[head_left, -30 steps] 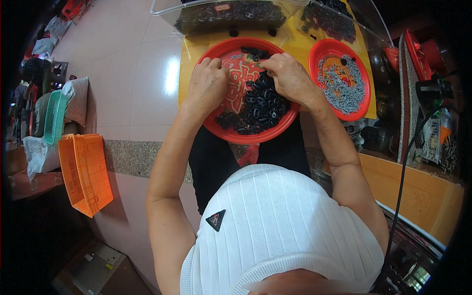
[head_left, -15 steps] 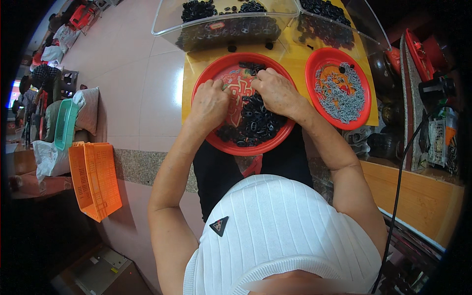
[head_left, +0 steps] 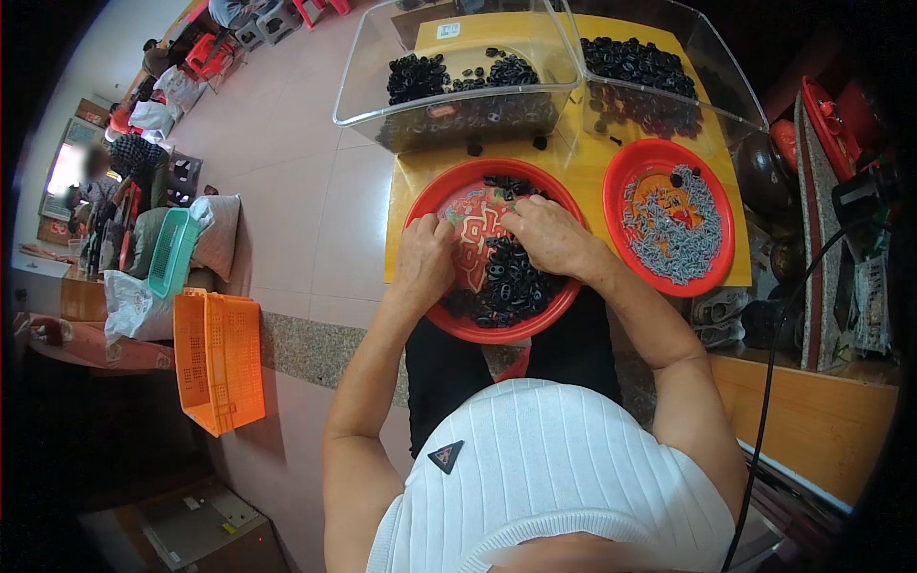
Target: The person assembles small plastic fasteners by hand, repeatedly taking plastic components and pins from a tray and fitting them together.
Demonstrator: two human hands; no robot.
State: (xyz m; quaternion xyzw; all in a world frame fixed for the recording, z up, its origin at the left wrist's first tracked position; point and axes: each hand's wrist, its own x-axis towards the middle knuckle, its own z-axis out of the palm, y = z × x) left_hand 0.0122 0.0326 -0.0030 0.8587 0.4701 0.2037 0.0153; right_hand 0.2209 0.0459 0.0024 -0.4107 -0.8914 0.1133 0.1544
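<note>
On my lap rests a round red tray (head_left: 485, 335) with a patterned bottom. Small black plastic parts (head_left: 506, 286), some with two holes, are heaped in its right and near side; a few more lie by its far rim. My left hand (head_left: 427, 258) is over the tray's left side with its fingers curled closed. Across from it, my right hand (head_left: 552, 237) is above the pile, fingertips pinched together. What either hand holds is hidden by the fingers. To the right, a second red tray (head_left: 618, 250) holds many small grey screws (head_left: 683, 250) and one black piece.
Beyond the tray, clear plastic bins (head_left: 458, 108) of black parts stand on a yellow surface (head_left: 406, 220), with two loose black pieces in front. An orange crate (head_left: 220, 363) and a green basket (head_left: 172, 250) are at left. A black cable (head_left: 772, 372) hangs at right. Another person sits far left.
The view has tilted, so the whole scene sits lower and further right. Both hands stay over the tray, fingers still closed; the right hand has shifted slightly toward the near side.
</note>
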